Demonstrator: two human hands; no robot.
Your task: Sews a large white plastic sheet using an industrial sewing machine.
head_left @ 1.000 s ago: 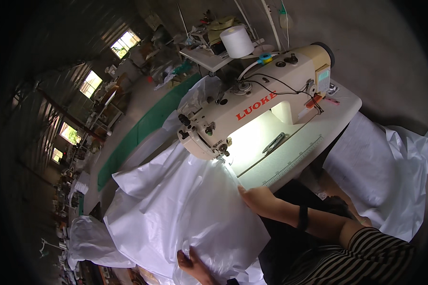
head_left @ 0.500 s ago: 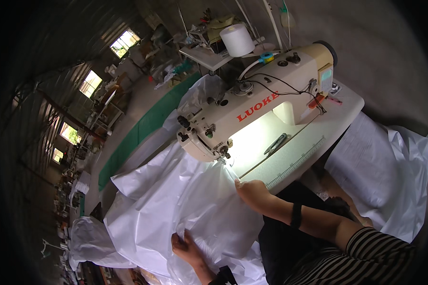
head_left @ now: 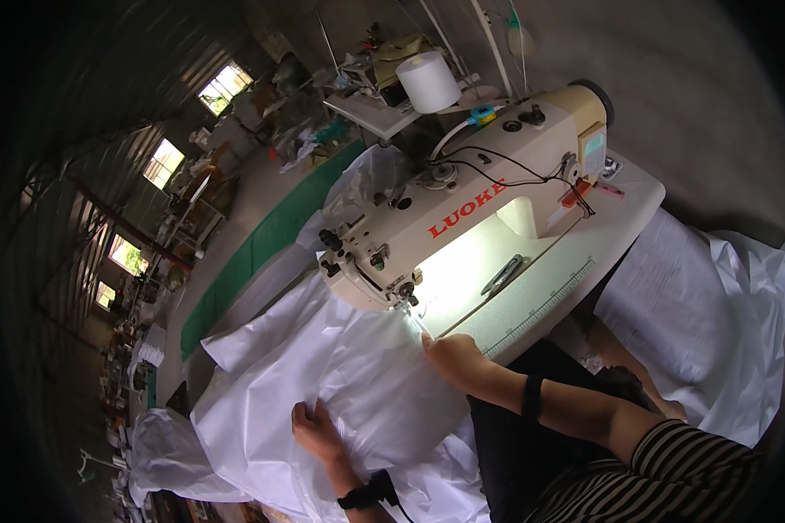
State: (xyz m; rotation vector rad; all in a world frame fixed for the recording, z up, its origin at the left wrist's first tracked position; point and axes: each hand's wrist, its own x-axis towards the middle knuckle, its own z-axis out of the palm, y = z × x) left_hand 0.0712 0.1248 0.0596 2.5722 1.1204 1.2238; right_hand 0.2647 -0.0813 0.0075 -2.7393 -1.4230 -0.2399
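A white, glossy sheet [head_left: 270, 375] lies in broad folds and runs up to the needle area of a cream sewing machine [head_left: 488, 174]. My right hand [head_left: 452, 356] is closed on the sheet's narrow edge, just in front of the lit presser foot [head_left: 410, 301]. Lower down and to the left, my left hand [head_left: 318, 431] has its fingers bent into the sheet, gripping it; the exact hold is partly hidden. Thread snips [head_left: 501, 275] lie on the machine bed [head_left: 541, 301], right of the needle.
Behind the machine stands a white thread cone [head_left: 429, 82]. More white sheeting [head_left: 672, 305] hangs at the right, by another person's arm [head_left: 624, 357]. A long green strip [head_left: 257, 253] stretches along the floor at the left. Cluttered benches line the windowed wall.
My left hand has shifted up and left over the sheet, bringing more of its forearm into view. My right hand keeps its grip near the needle. The view has shifted slightly.
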